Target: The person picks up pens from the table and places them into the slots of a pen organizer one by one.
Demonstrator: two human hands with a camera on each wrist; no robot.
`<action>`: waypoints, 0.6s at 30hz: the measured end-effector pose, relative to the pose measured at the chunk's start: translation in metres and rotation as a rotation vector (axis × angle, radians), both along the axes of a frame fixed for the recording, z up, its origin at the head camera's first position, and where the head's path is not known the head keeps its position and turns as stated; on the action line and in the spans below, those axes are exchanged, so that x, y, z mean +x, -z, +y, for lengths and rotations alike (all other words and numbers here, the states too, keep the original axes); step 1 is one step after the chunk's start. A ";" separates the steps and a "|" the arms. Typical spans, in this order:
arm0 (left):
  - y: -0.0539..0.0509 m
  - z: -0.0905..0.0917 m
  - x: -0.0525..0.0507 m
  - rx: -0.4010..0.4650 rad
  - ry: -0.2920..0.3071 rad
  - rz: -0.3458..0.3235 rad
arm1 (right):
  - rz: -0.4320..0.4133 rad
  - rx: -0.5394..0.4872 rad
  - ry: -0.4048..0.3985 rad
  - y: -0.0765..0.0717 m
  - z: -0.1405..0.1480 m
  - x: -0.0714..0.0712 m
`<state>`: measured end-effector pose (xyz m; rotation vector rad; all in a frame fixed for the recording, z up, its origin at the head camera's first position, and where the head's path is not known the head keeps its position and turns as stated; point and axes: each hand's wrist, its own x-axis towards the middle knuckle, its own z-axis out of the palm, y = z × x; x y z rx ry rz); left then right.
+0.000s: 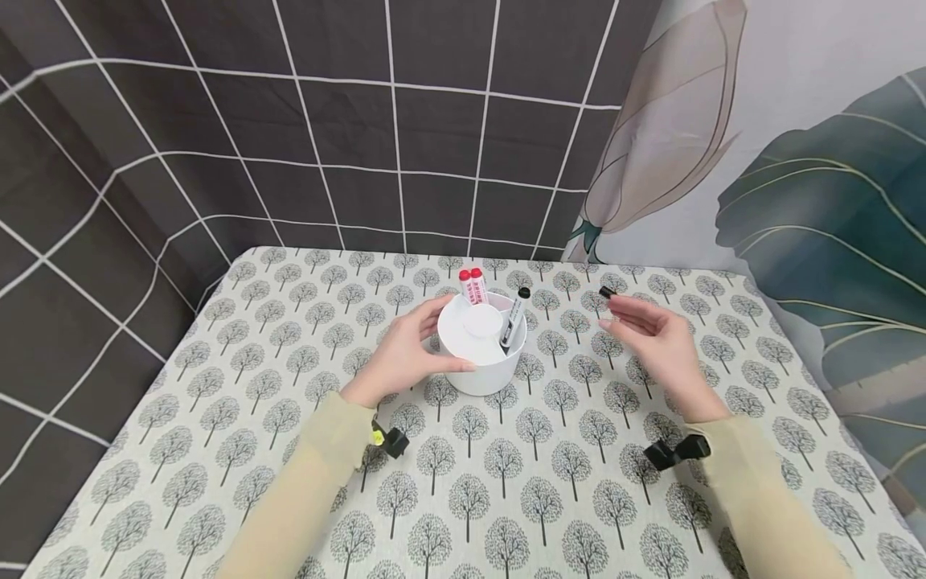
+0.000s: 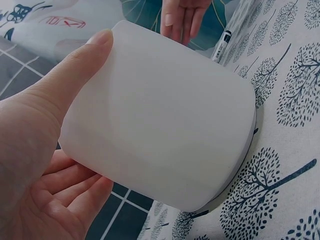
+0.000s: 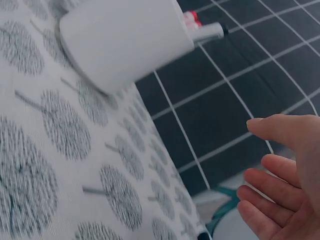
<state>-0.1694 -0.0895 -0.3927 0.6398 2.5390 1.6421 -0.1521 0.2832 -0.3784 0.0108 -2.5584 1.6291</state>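
Observation:
A white pen holder (image 1: 483, 374) stands on the patterned cloth, two red-capped markers (image 1: 472, 277) and one black-capped marker (image 1: 514, 316) upright or leaning in it. My left hand (image 1: 405, 346) grips its left side; in the left wrist view the thumb (image 2: 75, 70) lies across the holder's wall (image 2: 160, 115) and the fingers go round the other side. To the right, my right hand (image 1: 654, 346) hovers with loosely bent fingers, holding nothing in the right wrist view. Just beyond its fingertips, another black-capped marker (image 1: 606, 291) lies on the cloth, mostly hidden by the hand.
The table's tree-print cloth (image 1: 470, 458) stretches around the holder. Behind the table's far edge hangs a dark curtain with a white grid (image 1: 441, 129); a leaf-print curtain (image 1: 817, 201) hangs at the right. Black camera straps circle both wrists.

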 end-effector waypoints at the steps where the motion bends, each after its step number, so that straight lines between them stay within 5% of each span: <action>1: 0.000 0.000 0.000 0.003 0.001 -0.001 | -0.003 0.004 0.009 0.001 0.004 0.000; 18: -0.002 0.001 0.000 0.003 -0.005 -0.019 | -0.116 0.173 0.125 0.012 0.072 0.002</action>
